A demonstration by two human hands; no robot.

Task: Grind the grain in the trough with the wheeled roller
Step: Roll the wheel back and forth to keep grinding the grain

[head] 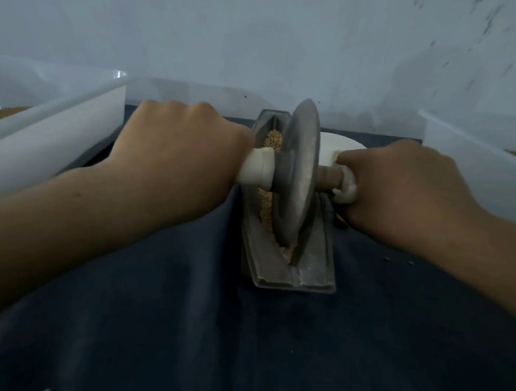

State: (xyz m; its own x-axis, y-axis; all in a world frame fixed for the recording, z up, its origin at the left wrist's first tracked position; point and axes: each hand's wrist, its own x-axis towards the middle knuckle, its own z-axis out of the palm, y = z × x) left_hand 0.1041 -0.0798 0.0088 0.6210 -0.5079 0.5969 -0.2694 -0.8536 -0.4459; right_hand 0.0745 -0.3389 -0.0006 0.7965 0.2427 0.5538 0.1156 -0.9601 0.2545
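Wheeled roller (297, 179): grey metal disc with pale handles, upright between both grips, in the trough.
Trough (315, 277): long grey metal, under the grips, on dark blue worktop (182, 326).
Grain (273, 139): tan bits in trough.
Left grip (180, 157): wrapped round left handle.
Right grip (402, 186): wrapped round right handle.

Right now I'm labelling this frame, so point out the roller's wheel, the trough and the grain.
wheel (297, 155): head view, on the grey disc's face above the axle.
trough (297, 281): head view, on its near end lip.
grain (272, 140): head view, on the pile at the far end, left of the wheel.
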